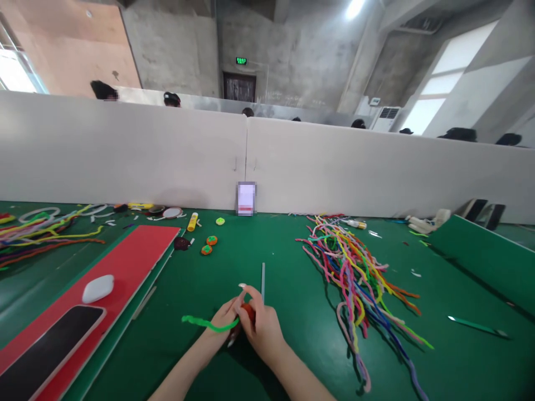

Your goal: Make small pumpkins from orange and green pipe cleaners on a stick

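Over the front middle of the green table, my two hands meet around a small orange-red piece (pixel 249 309), mostly hidden by fingers. My left hand (pixel 225 318) is closed about it from the left, with fingertips curling beneath. From the right, my right hand (pixel 266 329) is closed too, its thumb pressing where a green pipe cleaner (pixel 209 324) enters the grip. The pipe cleaner's free end sticks out leftward over my left wrist. Beyond the hands lie two small orange rounds with green tops, one (pixel 212 240) behind the other (pixel 207 250).
Right of my hands spreads a heap of colourful pipe cleaners (pixel 346 262). Tweezers (pixel 478 327) lie farther right. On the left, a red board (pixel 137 250) carries a phone (pixel 52 351) and a white case (pixel 98 289). A glue stick (pixel 193 221) and a grey strip (pixel 263 278) lie ahead.
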Tool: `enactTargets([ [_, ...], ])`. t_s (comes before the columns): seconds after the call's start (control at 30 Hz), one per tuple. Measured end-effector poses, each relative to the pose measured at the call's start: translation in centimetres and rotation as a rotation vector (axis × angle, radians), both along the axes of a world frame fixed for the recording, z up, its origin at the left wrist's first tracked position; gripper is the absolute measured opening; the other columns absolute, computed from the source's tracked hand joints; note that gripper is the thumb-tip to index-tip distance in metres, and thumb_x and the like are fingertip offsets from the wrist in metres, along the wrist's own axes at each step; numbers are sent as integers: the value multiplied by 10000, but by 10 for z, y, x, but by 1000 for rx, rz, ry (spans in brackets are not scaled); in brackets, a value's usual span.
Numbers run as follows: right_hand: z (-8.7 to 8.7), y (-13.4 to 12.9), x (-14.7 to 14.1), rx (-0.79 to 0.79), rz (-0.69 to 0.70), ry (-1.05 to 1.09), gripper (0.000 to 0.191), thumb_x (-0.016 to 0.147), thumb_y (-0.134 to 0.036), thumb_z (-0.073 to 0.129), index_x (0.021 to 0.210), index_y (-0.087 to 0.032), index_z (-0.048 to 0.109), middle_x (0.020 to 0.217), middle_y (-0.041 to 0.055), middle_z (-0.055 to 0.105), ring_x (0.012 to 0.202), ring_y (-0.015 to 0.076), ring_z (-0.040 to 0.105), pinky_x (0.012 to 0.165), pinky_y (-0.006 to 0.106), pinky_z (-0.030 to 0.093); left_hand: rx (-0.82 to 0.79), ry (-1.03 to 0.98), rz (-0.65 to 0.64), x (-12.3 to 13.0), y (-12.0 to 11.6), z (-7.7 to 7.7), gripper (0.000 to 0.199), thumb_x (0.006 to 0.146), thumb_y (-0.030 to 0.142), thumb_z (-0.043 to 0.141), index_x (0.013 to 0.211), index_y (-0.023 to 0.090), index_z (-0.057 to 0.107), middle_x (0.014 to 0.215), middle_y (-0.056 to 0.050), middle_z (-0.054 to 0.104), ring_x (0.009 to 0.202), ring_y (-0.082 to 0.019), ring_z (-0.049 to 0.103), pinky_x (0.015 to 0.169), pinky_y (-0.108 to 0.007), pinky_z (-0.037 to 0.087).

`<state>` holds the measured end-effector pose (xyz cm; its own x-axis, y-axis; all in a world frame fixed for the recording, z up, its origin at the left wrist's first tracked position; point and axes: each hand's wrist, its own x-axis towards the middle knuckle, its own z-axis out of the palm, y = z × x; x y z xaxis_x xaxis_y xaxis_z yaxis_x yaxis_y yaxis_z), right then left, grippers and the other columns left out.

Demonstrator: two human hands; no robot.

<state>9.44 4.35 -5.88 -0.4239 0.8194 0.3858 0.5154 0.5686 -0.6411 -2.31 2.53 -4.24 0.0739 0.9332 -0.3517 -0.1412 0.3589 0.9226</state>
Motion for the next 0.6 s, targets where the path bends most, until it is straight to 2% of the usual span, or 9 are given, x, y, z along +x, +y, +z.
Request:
enactTargets([
  [0.1,3,-3,4,54,18,-23,414,873,-351,349,1230,-143,365,580,16,609,467,159,580,446,223,399,-61,-33,-106,0,-11,5,588,631,707,438,814,154,516,362,87,352,316,-46,255,349,-183,171],
  [0.17,5,-5,6,88,26,-14,420,871,-356,356,1226,-131,367,591,15,607,480,145,578,459,210,395,-103,-62,-181,-3,-15,5,644,656,703,412,967,148,508,377,79,397,319,-53,289,360,-184,177],
  [0.23,6,-5,7,91,38,-10,432,865,-370,370,1224,-131,364,595,6,599,478,135,568,454,201,381,-106,-54,-225,-6,-15,6,637,684,677,411,1026,146,490,418,61,449,336,-56,335,370,-185,180],
  [0.3,7,-3,8,65,45,-15,461,850,-399,393,1226,-135,357,576,-11,579,457,130,549,434,198,358,-65,-29,-252,-7,-13,9,564,703,643,432,944,140,514,452,48,467,360,-54,359,378,-188,188],
  [0.37,8,-2,8,30,44,-23,490,831,-431,419,1222,-141,361,559,-22,562,444,129,538,425,197,343,-25,-18,-264,-7,-11,13,507,704,637,436,781,141,515,437,53,432,363,-50,339,379,-191,197],
  [0.47,9,-1,9,-35,56,-27,434,823,-433,429,1170,-174,409,594,-13,587,484,139,564,452,196,354,-37,25,-235,-3,-8,16,525,693,669,398,599,156,456,382,67,358,334,-46,287,361,-197,186],
  [0.6,8,-3,9,-142,81,-7,386,845,-405,398,1177,-209,395,702,10,640,573,158,606,501,199,382,-40,97,-190,2,-6,13,549,688,682,367,515,163,420,348,71,325,307,-43,262,339,-199,174],
])
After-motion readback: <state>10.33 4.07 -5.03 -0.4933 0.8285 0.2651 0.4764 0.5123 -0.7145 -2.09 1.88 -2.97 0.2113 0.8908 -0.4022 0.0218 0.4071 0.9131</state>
